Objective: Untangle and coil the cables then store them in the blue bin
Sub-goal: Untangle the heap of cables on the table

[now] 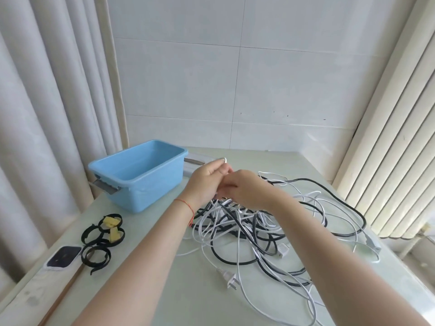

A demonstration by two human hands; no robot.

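Cables (259, 229) lie knotted on the table (179, 290) right of the empty blue bin (138, 177), while the left hand (207, 182) pinches a white cable end up clear, seemingly so the right hand (247, 191), fingers curled into the strands, can free it.

A home room: curtains (47, 114), radiator (388, 137), tiled wall (235, 78).

Your right hand (247, 188) covers its own fingertips and part of your left hand (207, 182), so you cannot tell what it grips. The tangled cables (254, 231) run off the bottom edge. The dark device (63, 256) at left is too blurred to identify.
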